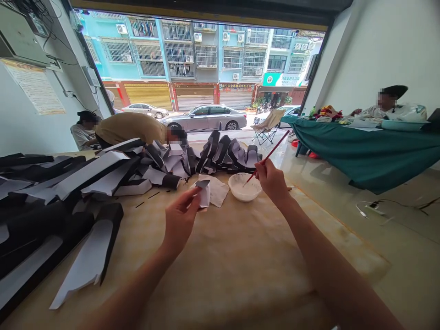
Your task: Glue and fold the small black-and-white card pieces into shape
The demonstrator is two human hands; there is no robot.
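My left hand (182, 217) pinches a small dark grey piece of paper (202, 184) between thumb and fingers. A slim red brush (275, 147) is gripped in my right hand (271, 179), tilted with its tip down in a white bowl (244, 195). The bowl holds something whitish, and dark specks mark its inner wall. White crumpled tissue (217, 190) lies on the table between the bowl and my left hand.
Black-and-white folded paper pieces (99, 169) are heaped over the table's left and far side. A person in a tan top (130, 128) bends over the far edge. On the right stands a green-clothed table (357, 151) with another person behind it.
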